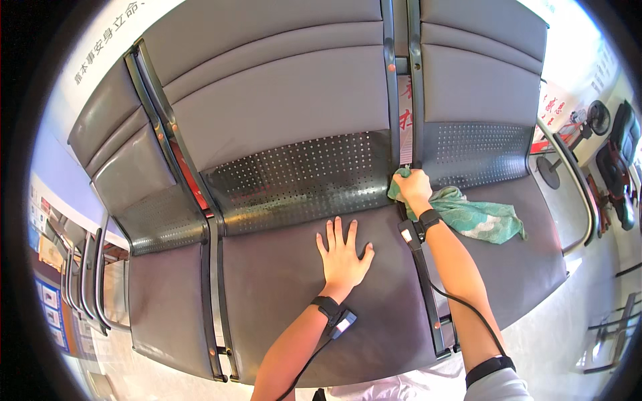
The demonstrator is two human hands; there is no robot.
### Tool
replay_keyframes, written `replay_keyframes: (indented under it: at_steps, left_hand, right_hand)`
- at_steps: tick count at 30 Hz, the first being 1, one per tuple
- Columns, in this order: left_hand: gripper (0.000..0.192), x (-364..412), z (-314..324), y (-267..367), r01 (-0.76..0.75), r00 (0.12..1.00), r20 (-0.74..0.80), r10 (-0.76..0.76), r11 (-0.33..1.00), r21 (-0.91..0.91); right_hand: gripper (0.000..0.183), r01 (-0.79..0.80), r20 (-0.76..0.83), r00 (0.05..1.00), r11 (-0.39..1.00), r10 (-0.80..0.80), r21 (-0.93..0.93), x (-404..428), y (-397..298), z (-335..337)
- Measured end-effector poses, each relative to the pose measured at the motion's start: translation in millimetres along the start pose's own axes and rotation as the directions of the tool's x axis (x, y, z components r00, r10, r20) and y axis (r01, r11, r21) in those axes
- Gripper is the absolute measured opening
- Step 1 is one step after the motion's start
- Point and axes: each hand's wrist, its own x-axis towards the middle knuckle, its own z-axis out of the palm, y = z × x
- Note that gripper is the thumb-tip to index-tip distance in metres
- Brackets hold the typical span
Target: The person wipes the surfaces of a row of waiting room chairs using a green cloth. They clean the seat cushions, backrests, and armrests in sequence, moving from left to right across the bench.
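Observation:
Before me stands a bench of joined seats with padded backs and perforated black metal panels. My left hand (pixel 343 255) rests with spread fingers on the middle seat cushion (pixel 281 301) and holds nothing. A green and white cloth (pixel 481 215) is gripped in my right hand (pixel 414 186), which presses it at the metal frame between the middle and right seats. The cloth's loose end trails over the right seat cushion (pixel 521 265). Just left of my right hand is the middle perforated panel (pixel 301 175). Both wrists wear black straps with small cabled devices.
At the right end is a curved metal armrest (pixel 577 175). Beyond it stand a black fan (pixel 598 118) and a black padded chair (pixel 619 165). More metal-framed chairs (pixel 83 280) stand at the far left. Narrow gaps part the seats. A cable (pixel 471 308) runs along my right forearm.

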Motion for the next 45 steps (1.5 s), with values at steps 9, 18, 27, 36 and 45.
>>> replay_keyframes:
  at_steps: [9, 18, 27, 36, 45]
  left_hand:
    - [0.066, 1.5, -2.2, 0.2, 0.003, 1.000, -0.006, -0.003, 1.000, -0.023]
    - [0.066, -0.4, -5.1, -0.6, -0.007, 1.000, -0.007, 0.007, 0.999, -0.036]
    - [0.070, 0.0, -0.4, -1.7, 0.000, 0.998, 0.056, -0.001, 1.000, 0.011]
    - [0.068, 4.1, -11.6, 5.6, 0.030, 0.993, 0.110, -0.031, 0.999, 0.015]
    - [0.067, 5.1, -12.3, 6.2, 0.020, 0.995, 0.101, -0.022, 1.000, 0.017]
  right_hand:
    - [0.043, 0.039, 0.067, 0.997, 0.999, -0.039, 0.006, 9.9, 3.2, -5.8]
    - [0.053, 0.017, 0.204, 0.979, 0.984, 0.019, -0.175, -27.2, 23.0, -18.8]
    - [0.036, 0.357, -0.438, 0.865, 0.913, -0.244, 0.198, 26.1, 39.1, -81.6]
    - [0.036, 0.193, -0.384, 0.921, 0.935, -0.068, 0.298, 60.1, 0.7, -52.9]
    - [0.039, 0.152, -0.345, 0.938, 0.926, -0.025, 0.345, 74.4, 6.3, -63.9]
